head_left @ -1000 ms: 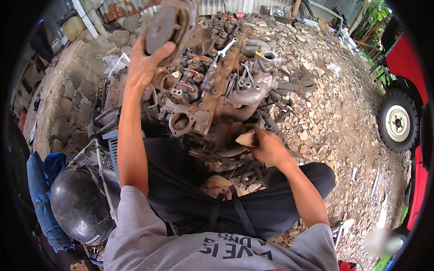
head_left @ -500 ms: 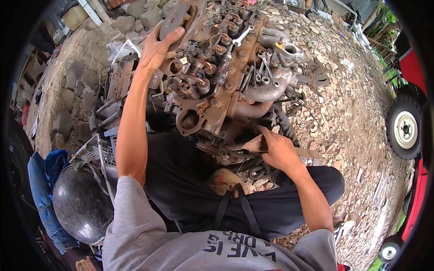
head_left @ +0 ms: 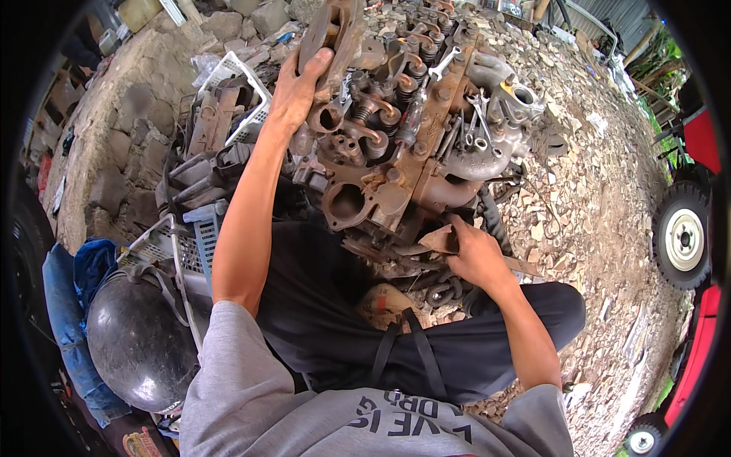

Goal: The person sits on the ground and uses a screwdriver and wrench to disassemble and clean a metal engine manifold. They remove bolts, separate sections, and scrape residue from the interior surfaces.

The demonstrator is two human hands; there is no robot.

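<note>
My left hand (head_left: 297,91) is raised beside the far left of the engine, its fingers around a rusty round metal part (head_left: 344,42) that stands tilted on edge. The thumb lies against its near face. My right hand (head_left: 478,257) is low at the near right of the engine, closed on a worn brown sheet (head_left: 439,239); some of its fingertips are hidden. Between the hands sits the rusty engine (head_left: 396,179), with bared springs and rocker arms. One open-end wrench (head_left: 445,62) lies on top, and several more wrenches (head_left: 478,122) rest on the grey manifold (head_left: 476,162).
At the left are a white plastic crate (head_left: 263,95) with metal parts, a grey basket (head_left: 156,247) and a black helmet (head_left: 137,339). Stony ground (head_left: 594,228) spreads to the right, toward a red vehicle's wheel (head_left: 681,238). My bent legs (head_left: 487,327) lie below the engine.
The view has shifted, so the engine sits farther right and slightly lower. The round part in my left hand is now turned more edge-on. My right hand keeps hold of the brown sheet.
</note>
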